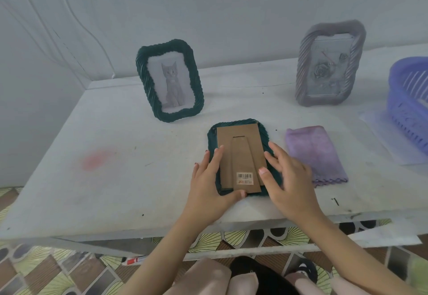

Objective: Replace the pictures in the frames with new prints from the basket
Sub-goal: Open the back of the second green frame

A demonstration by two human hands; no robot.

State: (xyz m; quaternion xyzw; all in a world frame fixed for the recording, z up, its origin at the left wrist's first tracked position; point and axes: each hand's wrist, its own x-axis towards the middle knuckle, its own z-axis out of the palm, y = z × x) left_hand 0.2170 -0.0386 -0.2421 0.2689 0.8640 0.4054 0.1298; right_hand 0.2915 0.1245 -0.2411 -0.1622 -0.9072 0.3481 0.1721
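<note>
1. Head view: the left hand (pixel 209 182) rests on the face-down frame (pixel 238 136) near the table's (pixel 115 167) near edge. Its fingers lie straight along the left rim, thumb at the near edge.
2. The right hand (pixel 289 183) covers the frame's right rim, fingers spread and relaxed, thumb touching the stand (pixel 243 162).
3. A cloth (pixel 315 153) lies just right of the frame.
4. A basket (pixel 407 100) sits far right, cut by the picture's edge.
5. Farthest, a cat frame (pixel 170 81) stands left and a grey frame (pixel 328 63) right.

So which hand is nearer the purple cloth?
Right. The right hand lies on the face-down frame next to the purple cloth; the left hand is on its opposite side.
</note>
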